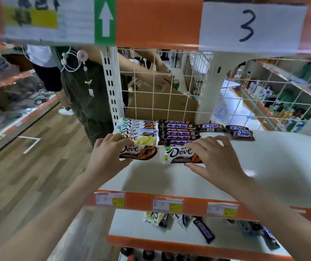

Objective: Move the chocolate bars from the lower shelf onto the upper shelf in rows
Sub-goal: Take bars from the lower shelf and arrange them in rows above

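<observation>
On the white upper shelf (263,166) lie a column of Dove bars (137,129) at the left and a column of dark Snickers bars (181,132) beside it. My left hand (107,153) grips the left end of a brown-and-white Dove bar (143,152) at the front of the Dove column. My right hand (214,157) pinches the right part of a second Dove bar (179,154), lying in front of the Snickers column. Several loose bars (203,227) remain scattered on the lower shelf (132,228).
Three more Snickers bars (242,132) lie at the back right of the upper shelf. A wire grid (160,95) backs the shelf. A person (83,87) stands in the aisle at the left. An orange rail with price tags (167,204) fronts the upper shelf.
</observation>
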Tool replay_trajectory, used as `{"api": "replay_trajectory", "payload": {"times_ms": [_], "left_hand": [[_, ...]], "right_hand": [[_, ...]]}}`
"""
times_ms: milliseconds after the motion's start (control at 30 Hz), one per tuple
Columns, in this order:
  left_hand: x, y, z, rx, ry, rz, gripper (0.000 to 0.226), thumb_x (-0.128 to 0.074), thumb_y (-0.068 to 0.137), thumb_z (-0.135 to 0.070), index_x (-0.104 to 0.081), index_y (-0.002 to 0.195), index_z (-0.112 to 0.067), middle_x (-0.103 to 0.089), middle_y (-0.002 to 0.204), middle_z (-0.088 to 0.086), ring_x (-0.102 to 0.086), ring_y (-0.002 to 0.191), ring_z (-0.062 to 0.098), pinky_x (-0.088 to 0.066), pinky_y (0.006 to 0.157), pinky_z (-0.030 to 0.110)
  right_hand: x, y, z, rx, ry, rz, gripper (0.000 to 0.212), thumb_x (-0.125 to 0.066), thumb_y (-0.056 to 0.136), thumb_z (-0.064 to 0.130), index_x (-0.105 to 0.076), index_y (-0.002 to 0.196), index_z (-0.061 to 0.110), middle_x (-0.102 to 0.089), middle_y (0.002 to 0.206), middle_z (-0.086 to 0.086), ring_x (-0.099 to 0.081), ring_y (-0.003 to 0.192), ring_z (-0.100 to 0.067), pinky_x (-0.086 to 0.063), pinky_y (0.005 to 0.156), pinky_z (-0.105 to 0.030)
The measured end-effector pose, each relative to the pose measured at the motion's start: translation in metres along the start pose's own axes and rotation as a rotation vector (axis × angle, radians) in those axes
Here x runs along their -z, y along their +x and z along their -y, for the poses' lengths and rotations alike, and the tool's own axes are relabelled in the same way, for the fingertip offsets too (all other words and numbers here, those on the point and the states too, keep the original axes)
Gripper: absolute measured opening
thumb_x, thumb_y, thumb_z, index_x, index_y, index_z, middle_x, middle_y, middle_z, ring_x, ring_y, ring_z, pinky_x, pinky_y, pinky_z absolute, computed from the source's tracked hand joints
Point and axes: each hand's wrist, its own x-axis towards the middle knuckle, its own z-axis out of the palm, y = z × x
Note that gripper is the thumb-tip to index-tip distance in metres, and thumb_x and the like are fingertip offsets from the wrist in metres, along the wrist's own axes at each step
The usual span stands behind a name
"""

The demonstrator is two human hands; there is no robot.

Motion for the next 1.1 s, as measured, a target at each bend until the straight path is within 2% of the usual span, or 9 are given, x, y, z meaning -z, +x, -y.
{"api": "replay_trajectory", "payload": {"times_ms": [200, 500, 667, 867, 1100], "left_hand": [[-0.009, 0.011, 0.012, 0.030, -0.051, -0.010, 0.047, -0.075, 0.073, -0.029, -0.062, 0.118, -0.025, -0.059, 0.117, -0.002, -0.048, 0.108, 0.022, -0.034, 0.089, 0.038], [-0.022, 0.031, 0.021, 0.028, -0.095, -0.007, 0.047, -0.076, 0.073, -0.027, -0.062, 0.118, -0.022, -0.058, 0.121, 0.001, -0.048, 0.112, 0.024, -0.037, 0.092, 0.041], [-0.027, 0.037, 0.020, 0.022, -0.080, -0.007, 0.049, -0.074, 0.075, -0.030, -0.060, 0.121, -0.025, -0.055, 0.125, -0.001, -0.043, 0.118, 0.022, -0.030, 0.098, 0.039], [-0.029, 0.037, 0.023, 0.016, -0.076, -0.030, 0.045, -0.076, 0.072, -0.034, -0.062, 0.115, -0.028, -0.057, 0.119, 0.000, -0.045, 0.114, 0.023, -0.030, 0.094, 0.040], [-0.027, 0.037, 0.031, 0.001, -0.073, -0.033, 0.053, -0.077, 0.069, -0.041, -0.061, 0.117, -0.026, -0.057, 0.122, 0.000, -0.046, 0.114, 0.023, -0.030, 0.094, 0.040]], "right_hand": [[-0.007, 0.003, 0.003, 0.002, -0.008, 0.009, 0.046, -0.082, 0.063, 0.042, -0.070, 0.100, 0.017, -0.070, 0.094, 0.002, -0.066, 0.085, -0.022, -0.047, 0.078, -0.040], [-0.016, 0.012, 0.002, -0.018, 0.001, 0.044, 0.045, -0.080, 0.066, 0.042, -0.069, 0.102, 0.017, -0.069, 0.096, 0.002, -0.065, 0.088, -0.021, -0.046, 0.082, -0.041], [-0.020, 0.019, 0.006, -0.032, 0.004, 0.078, 0.047, -0.079, 0.067, 0.042, -0.069, 0.105, 0.017, -0.069, 0.098, 0.001, -0.065, 0.090, -0.022, -0.046, 0.082, -0.041], [-0.025, 0.030, 0.014, -0.025, 0.021, 0.059, 0.049, -0.081, 0.065, 0.042, -0.069, 0.105, 0.017, -0.070, 0.097, 0.001, -0.065, 0.089, -0.022, -0.045, 0.081, -0.039], [-0.036, 0.048, 0.037, -0.029, 0.068, 0.137, 0.047, -0.077, 0.069, 0.045, -0.069, 0.105, 0.017, -0.070, 0.097, 0.000, -0.065, 0.090, -0.022, -0.047, 0.080, -0.040]]}}
